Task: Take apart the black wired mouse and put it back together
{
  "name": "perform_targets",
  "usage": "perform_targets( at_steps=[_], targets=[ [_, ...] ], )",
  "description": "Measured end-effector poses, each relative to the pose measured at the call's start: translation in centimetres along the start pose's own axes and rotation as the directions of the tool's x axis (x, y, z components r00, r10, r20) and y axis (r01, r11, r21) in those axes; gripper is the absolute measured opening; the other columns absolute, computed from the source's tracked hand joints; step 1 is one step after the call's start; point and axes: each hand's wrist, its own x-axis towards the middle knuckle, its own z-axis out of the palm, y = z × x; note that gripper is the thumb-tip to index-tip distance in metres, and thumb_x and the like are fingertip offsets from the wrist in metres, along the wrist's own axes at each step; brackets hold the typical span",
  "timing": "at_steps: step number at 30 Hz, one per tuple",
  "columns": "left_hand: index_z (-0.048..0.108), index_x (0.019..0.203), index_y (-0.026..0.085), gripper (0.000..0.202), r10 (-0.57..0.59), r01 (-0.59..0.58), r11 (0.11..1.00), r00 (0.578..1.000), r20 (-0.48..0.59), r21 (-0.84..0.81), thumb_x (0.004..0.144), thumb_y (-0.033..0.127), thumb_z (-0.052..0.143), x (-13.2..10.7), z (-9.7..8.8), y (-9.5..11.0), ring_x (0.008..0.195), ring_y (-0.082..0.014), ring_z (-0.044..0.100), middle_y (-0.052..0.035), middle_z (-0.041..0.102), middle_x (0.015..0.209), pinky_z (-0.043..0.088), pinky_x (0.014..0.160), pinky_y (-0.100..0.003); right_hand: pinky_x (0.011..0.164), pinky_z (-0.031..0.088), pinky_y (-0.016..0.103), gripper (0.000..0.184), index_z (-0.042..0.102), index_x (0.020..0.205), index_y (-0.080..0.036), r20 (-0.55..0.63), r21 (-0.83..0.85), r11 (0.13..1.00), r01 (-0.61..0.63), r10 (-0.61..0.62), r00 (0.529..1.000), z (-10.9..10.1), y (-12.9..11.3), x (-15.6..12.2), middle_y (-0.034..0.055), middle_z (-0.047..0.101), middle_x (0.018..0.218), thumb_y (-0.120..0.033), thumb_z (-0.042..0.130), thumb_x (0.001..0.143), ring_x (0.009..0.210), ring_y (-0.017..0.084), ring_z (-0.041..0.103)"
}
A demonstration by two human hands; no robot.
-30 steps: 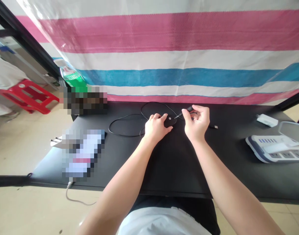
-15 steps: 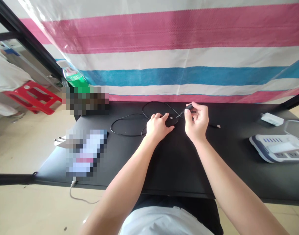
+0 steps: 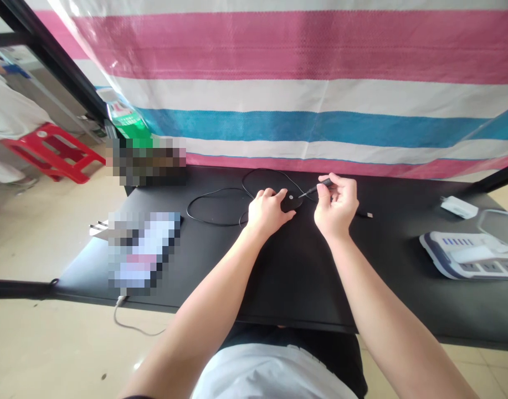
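My left hand (image 3: pixel 267 211) rests closed over a small round black device (image 3: pixel 291 201) on the black table (image 3: pixel 295 266). Just to its right, my right hand (image 3: pixel 335 206) pinches the dark plug (image 3: pixel 323 182) of a thin black cable, its tip pointing at the device's edge. The cable (image 3: pixel 214 210) loops over the table to the left and behind the device. A short end with a small connector (image 3: pixel 367 214) lies right of my right hand.
A white and blue power strip (image 3: pixel 465 257) and a white adapter (image 3: pixel 458 206) sit at the far right. Blurred items lie at the table's left, with a white cord (image 3: pixel 127 323) hanging off the front edge. A striped tarp (image 3: pixel 303 83) hangs behind; a red stool (image 3: pixel 50 152) stands on the floor at left.
Both hands keep the same hold on the device and the plug; only the camera view has shifted slightly.
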Motion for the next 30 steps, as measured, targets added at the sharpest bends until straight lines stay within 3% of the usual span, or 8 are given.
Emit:
perform_targets(
  at_steps=[4, 8, 13, 17, 25, 30],
  targets=[
    [0.062, 0.134, 0.03, 0.058, -0.003, 0.003, 1.0, 1.0, -0.01, -0.002, 0.081, 0.05, 0.073, -0.02, 0.02, 0.02, 0.11, -0.0254, 0.061, -0.0065, 0.067, 0.116, 0.052, 0.091, -0.032, 0.073, 0.06, 0.033, 0.021, 0.056, 0.114, -0.018, 0.061, 0.02, 1.0, -0.008, 0.007, 0.998, -0.06, -0.01, -0.21, 0.0131, 0.075, 0.106, -0.027, 0.054, 0.095, 0.091, 0.02, 0.075],
    [0.063, 0.134, 0.03, 0.058, 0.003, -0.003, 1.0, 1.0, -0.014, -0.002, 0.08, 0.05, 0.073, -0.03, -0.04, 0.03, 0.109, -0.0256, 0.062, -0.0067, 0.067, 0.117, 0.052, 0.091, -0.032, 0.065, 0.057, 0.03, 0.025, 0.057, 0.116, -0.02, 0.069, 0.006, 1.0, -0.018, 0.017, 0.997, 0.09, -0.06, -0.3, 0.0129, 0.073, 0.111, -0.031, 0.057, 0.094, 0.091, 0.02, 0.073],
    [0.06, 0.137, 0.031, 0.061, 0.005, -0.005, 1.0, 1.0, -0.003, -0.01, 0.08, 0.049, 0.073, 0.06, -0.04, -0.06, 0.111, -0.0259, 0.061, -0.0066, 0.067, 0.118, 0.052, 0.092, -0.033, 0.058, 0.055, 0.029, 0.027, 0.062, 0.107, -0.02, 0.01, -0.031, 1.0, 0.003, -0.002, 1.0, 0.16, -0.04, -0.1, 0.0093, 0.07, 0.099, -0.035, 0.07, 0.086, 0.078, 0.018, 0.069],
    [0.06, 0.138, 0.03, 0.062, 0.013, -0.013, 1.0, 1.0, -0.002, -0.017, 0.08, 0.048, 0.074, 0.12, -0.05, -0.1, 0.113, -0.0263, 0.061, -0.007, 0.066, 0.119, 0.052, 0.093, -0.033, 0.06, 0.057, 0.03, 0.021, 0.062, 0.101, -0.021, -0.013, -0.067, 0.998, 0.011, -0.012, 1.0, -0.03, -0.19, 0.09, 0.0065, 0.072, 0.091, -0.034, 0.068, 0.087, 0.071, 0.016, 0.068],
    [0.06, 0.138, 0.032, 0.062, 0.0, 0.001, 0.999, 1.0, 0.013, -0.032, 0.08, 0.05, 0.074, 0.07, 0.01, 0.06, 0.113, -0.0257, 0.06, -0.006, 0.066, 0.118, 0.053, 0.091, -0.032, 0.071, 0.059, 0.032, 0.028, 0.051, 0.118, -0.021, 0.066, 0.032, 0.995, -0.099, 0.096, 0.993, -0.31, -0.63, 0.13, 0.0117, 0.072, 0.105, -0.035, 0.055, 0.094, 0.096, 0.022, 0.073],
    [0.059, 0.139, 0.031, 0.063, 0.006, -0.005, 1.0, 1.0, 0.015, -0.029, 0.08, 0.048, 0.074, 0.05, 0.01, 0.07, 0.113, -0.026, 0.06, -0.0064, 0.066, 0.12, 0.052, 0.092, -0.032, 0.07, 0.06, 0.032, 0.028, 0.052, 0.117, -0.02, 0.095, 0.074, 0.988, -0.137, 0.129, 0.987, -0.31, -0.16, 0.04, 0.0139, 0.069, 0.112, -0.037, 0.052, 0.095, 0.095, 0.021, 0.072]
  ],
)
